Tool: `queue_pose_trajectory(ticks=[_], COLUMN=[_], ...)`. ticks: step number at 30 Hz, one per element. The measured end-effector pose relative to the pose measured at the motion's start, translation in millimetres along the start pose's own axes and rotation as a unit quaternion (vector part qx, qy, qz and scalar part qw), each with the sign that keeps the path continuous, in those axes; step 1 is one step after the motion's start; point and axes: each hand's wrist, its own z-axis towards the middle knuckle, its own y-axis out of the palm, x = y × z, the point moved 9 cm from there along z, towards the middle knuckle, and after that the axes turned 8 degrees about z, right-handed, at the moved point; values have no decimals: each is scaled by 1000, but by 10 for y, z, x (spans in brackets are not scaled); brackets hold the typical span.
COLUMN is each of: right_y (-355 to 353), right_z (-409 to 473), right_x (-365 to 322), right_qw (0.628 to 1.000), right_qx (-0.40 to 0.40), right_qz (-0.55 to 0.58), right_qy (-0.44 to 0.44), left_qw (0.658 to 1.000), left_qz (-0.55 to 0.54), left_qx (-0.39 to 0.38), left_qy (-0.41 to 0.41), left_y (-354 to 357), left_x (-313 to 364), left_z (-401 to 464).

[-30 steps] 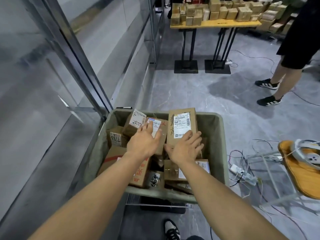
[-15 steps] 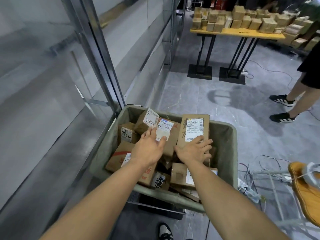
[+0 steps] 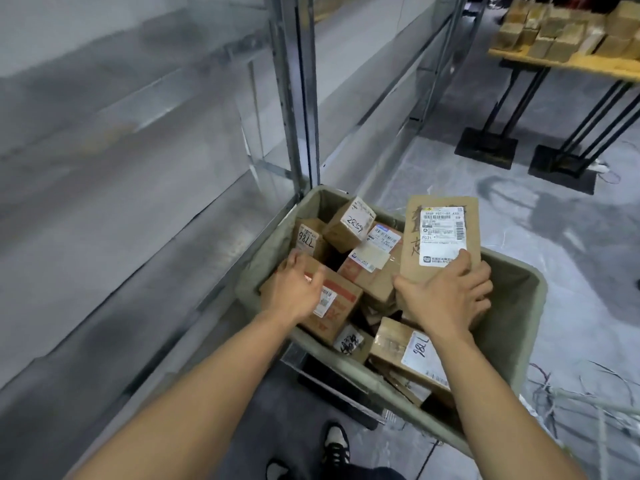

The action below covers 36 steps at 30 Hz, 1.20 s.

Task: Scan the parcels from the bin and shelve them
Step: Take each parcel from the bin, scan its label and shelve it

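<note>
Right grip (image 3: 446, 299): clamped on the flat parcel's (image 3: 440, 237) near short edge.
Parcel axis: stood upright over my bin (image 3: 512, 327), label facing me.
Left grip (image 3: 298, 289): fingers apart, idle.

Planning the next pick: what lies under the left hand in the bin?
The left hand rests on a brown cardboard box with red print in the grey fabric bin. The box's label is partly covered; whatever sits beneath is hidden.

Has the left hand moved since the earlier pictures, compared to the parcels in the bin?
Yes. The left hand has left the middle parcel with the blue-edged label and gone leftward, onto the red-printed parcel near the bin's left wall.
</note>
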Motion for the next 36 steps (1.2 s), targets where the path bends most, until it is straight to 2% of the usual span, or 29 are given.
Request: queue_pose_trajectory(ticks=[7,12,21,29,36], right_y=[76,193,443,743,933], right_z=[-464,-979,-2492,-4353,-5316], right_x=[-714,-1189,-1704,-1469,-893], right_qw=[990,976,930,884,856], right_qx=[-72,-122,-214,-313,-374], right_qz=[60,84,99,70,35], right_qy=[-105,-161,-283,-340,-355], left_qw=[998,991,972,932,894], left_qz=[-16,-28,-58,-119,-144], left_qx=[43,66,108,118,92], left_qy=[-53,-111,-201,-320,-414], left_y=[-295,-418,-460,48,754], left_x=[-456,-1017,-2232,-3344,-4089], left_z=[-374,-715,-1974,-3636,-4595])
